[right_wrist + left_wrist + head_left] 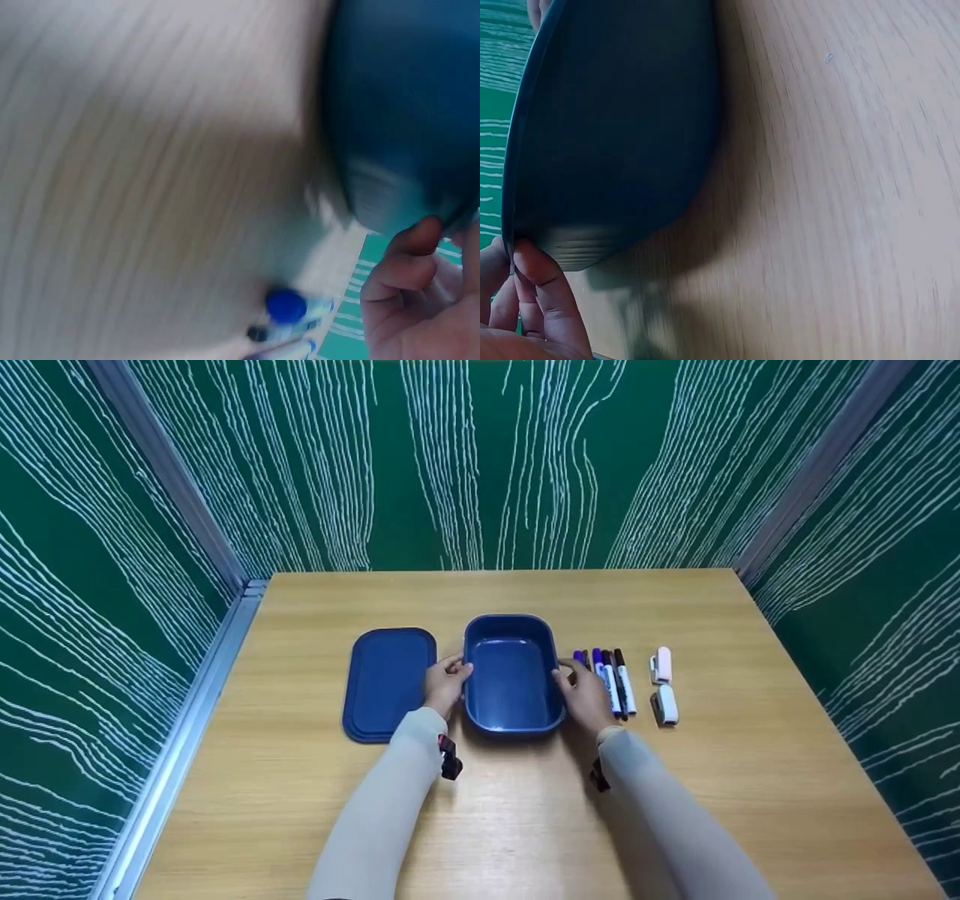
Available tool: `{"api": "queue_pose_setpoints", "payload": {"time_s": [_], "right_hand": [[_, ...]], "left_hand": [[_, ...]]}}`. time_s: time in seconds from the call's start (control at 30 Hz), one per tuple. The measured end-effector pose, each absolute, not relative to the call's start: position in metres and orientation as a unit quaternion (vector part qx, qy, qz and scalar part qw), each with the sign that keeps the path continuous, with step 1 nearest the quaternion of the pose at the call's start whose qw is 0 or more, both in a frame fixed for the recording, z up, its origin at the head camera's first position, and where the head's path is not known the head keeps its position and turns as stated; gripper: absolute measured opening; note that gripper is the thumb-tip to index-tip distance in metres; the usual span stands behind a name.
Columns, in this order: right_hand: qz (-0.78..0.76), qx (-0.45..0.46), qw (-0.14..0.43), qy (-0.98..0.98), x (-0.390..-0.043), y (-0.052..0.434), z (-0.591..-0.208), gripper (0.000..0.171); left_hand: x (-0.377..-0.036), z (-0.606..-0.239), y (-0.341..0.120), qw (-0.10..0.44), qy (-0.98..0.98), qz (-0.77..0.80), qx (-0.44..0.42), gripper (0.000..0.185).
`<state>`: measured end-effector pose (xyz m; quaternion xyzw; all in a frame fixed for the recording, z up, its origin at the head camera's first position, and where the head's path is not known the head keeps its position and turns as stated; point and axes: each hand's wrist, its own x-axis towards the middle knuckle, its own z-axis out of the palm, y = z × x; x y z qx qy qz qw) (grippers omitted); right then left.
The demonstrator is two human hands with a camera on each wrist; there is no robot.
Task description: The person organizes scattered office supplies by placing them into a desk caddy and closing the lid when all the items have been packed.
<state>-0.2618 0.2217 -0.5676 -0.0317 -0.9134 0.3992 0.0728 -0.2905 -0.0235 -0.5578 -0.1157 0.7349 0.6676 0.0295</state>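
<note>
Both hands bracket the blue box [511, 675] to steady it; left hand [445, 684] and right hand [585, 695] fingers clamped on opposite rims; lid [388, 682] parked alongside, markers [609, 681] handy on the desk [525, 810].

No readable text, labels, brands or numbers anywhere, markings on the white-barrelled marker pens [613, 684] too small to make out, plain dark blue plastic box [512, 673], plain dark blue lid [388, 682]

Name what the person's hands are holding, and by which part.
Both hands, left and right, hold the open blue box by its long side rims.
</note>
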Motion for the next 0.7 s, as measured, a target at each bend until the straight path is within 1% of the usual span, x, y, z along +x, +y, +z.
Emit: {"api": "queue_pose_setpoints", "payload": {"time_s": [0.13, 0.23, 0.43, 0.57, 0.7], "right_hand": [[0.36, -0.023, 0.105, -0.927, -0.261, 0.239, -0.566, 0.035], [0.33, -0.025, 0.117, -0.936, -0.259, 0.249, -0.565, 0.033], [0.297, -0.047, 0.078, -0.95, -0.255, 0.258, -0.572, 0.033], [0.286, -0.059, 0.047, -0.955, -0.254, 0.262, -0.575, 0.028], [0.275, -0.064, 0.031, -0.959, -0.254, 0.263, -0.575, 0.024]], "left_hand": [[-0.29, -0.557, -0.024, 0.032, 0.731, 0.672, -0.113, 0.037], [-0.289, -0.558, -0.025, 0.033, 0.73, 0.673, -0.118, 0.037], [-0.29, -0.56, -0.025, 0.038, 0.732, 0.669, -0.126, 0.037], [-0.291, -0.56, -0.023, 0.034, 0.728, 0.673, -0.123, 0.036], [-0.29, -0.559, -0.022, 0.029, 0.724, 0.679, -0.12, 0.037]]}}
